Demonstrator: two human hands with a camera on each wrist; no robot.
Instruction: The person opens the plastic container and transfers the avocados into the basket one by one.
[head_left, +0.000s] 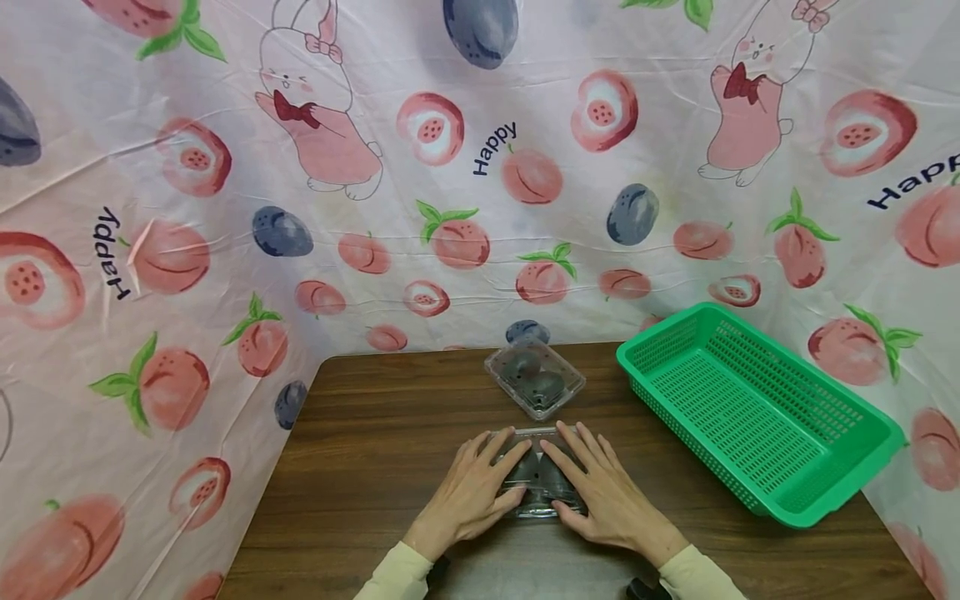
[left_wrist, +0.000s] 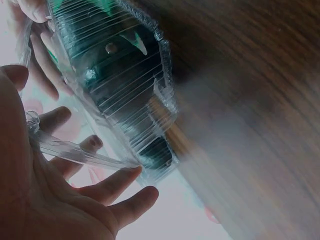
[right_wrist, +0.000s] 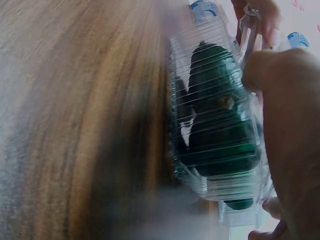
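Box: lower centre of the frame, on the worktop, dark fruit inside.
My left hand: fingers uncurled, laid over the box's left side.
My right hand: fingers outstretched likewise over its right side.
Second box: centre, just above.
Basket: green, right of the frame.

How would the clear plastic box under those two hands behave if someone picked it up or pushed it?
The clear plastic box would likely flex if squeezed: its ribbed walls look thin. The dark rounded contents showing through probably give it most of its weight. Being low and broad, it seems apt to slide rather than roll.
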